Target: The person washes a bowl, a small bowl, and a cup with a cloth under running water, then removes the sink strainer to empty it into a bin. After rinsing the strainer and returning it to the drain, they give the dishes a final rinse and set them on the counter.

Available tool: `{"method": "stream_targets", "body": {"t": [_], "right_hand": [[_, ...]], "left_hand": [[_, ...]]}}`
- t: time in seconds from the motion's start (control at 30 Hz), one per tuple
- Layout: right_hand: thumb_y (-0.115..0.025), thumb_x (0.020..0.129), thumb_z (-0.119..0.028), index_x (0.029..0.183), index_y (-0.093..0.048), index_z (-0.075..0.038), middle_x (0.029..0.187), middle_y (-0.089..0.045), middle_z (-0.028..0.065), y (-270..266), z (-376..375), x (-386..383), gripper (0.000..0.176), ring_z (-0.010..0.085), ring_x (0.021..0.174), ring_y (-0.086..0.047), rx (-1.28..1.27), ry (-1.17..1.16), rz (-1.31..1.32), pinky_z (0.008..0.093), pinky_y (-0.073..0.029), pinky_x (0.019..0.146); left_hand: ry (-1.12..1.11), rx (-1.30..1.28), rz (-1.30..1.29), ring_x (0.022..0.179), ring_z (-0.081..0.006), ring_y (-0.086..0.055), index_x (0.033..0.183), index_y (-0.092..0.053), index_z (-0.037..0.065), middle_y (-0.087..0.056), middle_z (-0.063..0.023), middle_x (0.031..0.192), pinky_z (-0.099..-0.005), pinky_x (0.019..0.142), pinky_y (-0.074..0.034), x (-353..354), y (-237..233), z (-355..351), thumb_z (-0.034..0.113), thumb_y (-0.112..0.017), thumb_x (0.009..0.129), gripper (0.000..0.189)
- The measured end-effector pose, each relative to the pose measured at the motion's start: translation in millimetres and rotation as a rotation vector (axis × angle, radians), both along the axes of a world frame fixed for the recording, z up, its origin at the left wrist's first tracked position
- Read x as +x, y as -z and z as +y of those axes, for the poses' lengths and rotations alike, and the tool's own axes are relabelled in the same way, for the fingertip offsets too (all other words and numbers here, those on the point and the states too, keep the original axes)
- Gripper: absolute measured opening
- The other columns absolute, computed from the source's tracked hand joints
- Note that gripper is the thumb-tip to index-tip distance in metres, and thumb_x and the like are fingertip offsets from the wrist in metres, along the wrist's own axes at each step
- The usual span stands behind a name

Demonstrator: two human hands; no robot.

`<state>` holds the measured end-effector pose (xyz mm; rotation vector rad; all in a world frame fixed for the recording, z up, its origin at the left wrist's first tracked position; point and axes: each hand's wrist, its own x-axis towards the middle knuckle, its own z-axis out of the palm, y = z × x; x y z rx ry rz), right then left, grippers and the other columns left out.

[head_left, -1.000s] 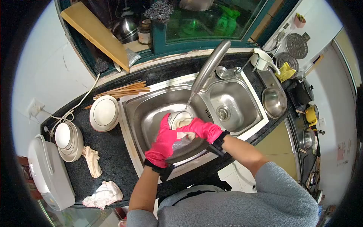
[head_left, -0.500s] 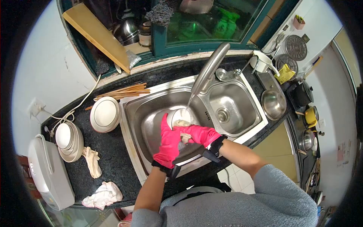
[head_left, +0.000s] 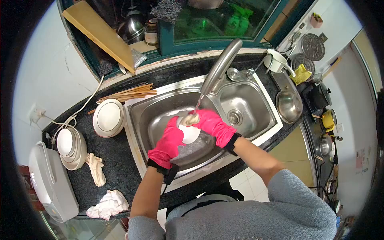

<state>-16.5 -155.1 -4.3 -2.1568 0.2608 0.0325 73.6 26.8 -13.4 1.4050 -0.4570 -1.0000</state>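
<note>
I count two pink-gloved grips, the left grip [head_left: 168,143] and the right grip [head_left: 213,125]. One white bowl [head_left: 190,134], one wash rag [head_left: 191,119], one faucet [head_left: 221,67]. Two sink basins: a large basin [head_left: 158,110] and a small basin [head_left: 249,98]. On the table [head_left: 120,160]: one upturned plate [head_left: 108,117], one stack of bowls [head_left: 70,146], two rags, a tan cloth [head_left: 96,169] and a white cloth [head_left: 109,204], one steel bowl [head_left: 289,106], one rice cooker [head_left: 52,185].

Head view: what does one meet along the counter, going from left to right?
From the left: rice cooker, stack of bowls, white plate, left hand, white bowl, right hand holding a dishcloth, steel bowl, yellow pot.
</note>
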Motion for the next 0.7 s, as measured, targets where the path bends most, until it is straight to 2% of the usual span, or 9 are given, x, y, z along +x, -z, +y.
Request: {"method": "stream_targets", "body": {"t": [0.1, 0.13, 0.23, 0.3, 0.4, 0.47, 0.5, 0.6, 0.7], "right_hand": [[-0.058, 0.093, -0.031, 0.106, -0.059, -0.011, 0.078, -0.066, 0.0068, 17.0, 30.3, -21.1, 0.024, 0.0207, 0.06, -0.06, 0.112, 0.065, -0.364, 0.0329, -0.047, 0.054], [-0.058, 0.093, -0.031, 0.106, -0.059, -0.011, 0.078, -0.066, 0.0068, 27.3, 38.0, -24.1, 0.024, 0.0207, 0.06, -0.06, 0.112, 0.062, -0.364, 0.0329, -0.047, 0.054], [-0.05, 0.101, -0.037, 0.11, -0.054, -0.016, 0.074, -0.06, 0.0006, 34.1, 61.8, -17.7, 0.023, 0.0141, 0.05, -0.054, 1.566, 0.233, 0.181, 0.0265, -0.043, 0.043], [-0.053, 0.099, -0.035, 0.113, -0.053, -0.016, 0.076, -0.063, 0.0009, 15.7, 60.5, -25.8, 0.023, 0.0154, 0.055, -0.057, 1.638, 0.221, 0.254, 0.0266, -0.047, 0.049], [-0.056, 0.097, -0.036, 0.112, -0.058, -0.016, 0.074, -0.064, 0.0019, 19.3, 43.8, -22.8, 0.025, 0.0161, 0.063, -0.061, 1.233, 0.228, 0.092, 0.03, -0.051, 0.059], [-0.06, 0.092, -0.037, 0.098, -0.065, -0.015, 0.074, -0.065, 0.0043, 70.2, -1.8, -21.0, 0.023, 0.0187, 0.066, -0.064, 0.013, -0.024, -0.196, 0.0347, -0.048, 0.053], [-0.06, 0.092, -0.037, 0.098, -0.065, -0.015, 0.074, -0.065, 0.0043, 54.0, -3.0, -18.7, 0.023, 0.0187, 0.066, -0.064, 0.016, -0.024, -0.197, 0.0347, -0.048, 0.053], [-0.062, 0.084, -0.039, 0.099, -0.067, -0.014, 0.082, -0.068, 0.0106, -25.3, 18.0, -12.3, 0.029, 0.0311, 0.076, -0.067, -0.903, -0.029, -0.034, 0.0418, -0.052, 0.064], [-0.061, 0.084, -0.037, 0.098, -0.067, -0.014, 0.083, -0.069, 0.0113, -33.3, 24.7, -9.2, 0.028, 0.0323, 0.077, -0.067, -0.89, -0.045, 0.033, 0.0414, -0.053, 0.066]], "left_hand": [[-0.151, -0.024, -0.276, 0.104, -0.0281, -0.06, 0.141, -0.043, 0.008, -0.058, -0.017, 0.12, -0.0368, 0.09, -0.05, -3.7, -3.3, -14.8, -0.006, -0.05, 0.078, 0.065], [-0.168, -0.109, -0.078, 0.108, -0.028, -0.059, 0.14, -0.044, 0.008, -0.056, -0.0163, 0.122, -0.0359, 0.094, -0.048, -1.8, 7.5, -14.7, -0.012, -0.049, 0.074, 0.069], [-0.348, -0.085, -0.09, 0.113, -0.0268, -0.056, 0.141, -0.042, 0.007, -0.054, -0.0129, 0.127, -0.0352, 0.098, -0.046, -19.7, 23.9, -30.5, -0.013, -0.049, 0.071, 0.073], [-0.329, -0.106, -0.112, 0.112, -0.0275, -0.057, 0.141, -0.043, 0.008, -0.054, -0.0129, 0.127, -0.0347, 0.097, -0.047, -21.2, 28.0, -28.2, -0.013, -0.048, 0.072, 0.072], [-0.257, -0.152, -0.209, 0.115, -0.03, -0.055, 0.139, -0.045, 0.008, -0.053, -0.0153, 0.128, -0.0355, 0.099, -0.045, -11.5, 47.4, -24.9, -0.012, -0.05, 0.074, 0.068], [-0.206, -0.169, -0.281, 0.119, -0.0318, -0.053, 0.138, -0.046, 0.007, -0.053, -0.0175, 0.129, -0.0367, 0.102, -0.042, -9.2, 45.2, -19.6, -0.01, -0.052, 0.077, 0.065], [-0.139, -0.06, -0.287, 0.12, -0.0324, -0.053, 0.138, -0.047, 0.006, -0.054, -0.0187, 0.128, -0.0373, 0.101, -0.042, -10.6, 30.2, -14.7, -0.008, -0.051, 0.079, 0.061], [0.047, 0.198, -0.314, 0.12, -0.0333, -0.053, 0.136, -0.048, 0.004, -0.056, -0.021, 0.126, -0.0385, 0.099, -0.043, -3.5, 23.7, -19.6, -0.002, -0.05, 0.082, 0.054], [0.222, 0.342, -0.52, 0.115, -0.0349, -0.056, 0.134, -0.049, 0.003, -0.059, -0.0232, 0.12, -0.0405, 0.095, -0.045, 8.2, 19.2, -20.4, 0.005, -0.049, 0.085, 0.049]]}}
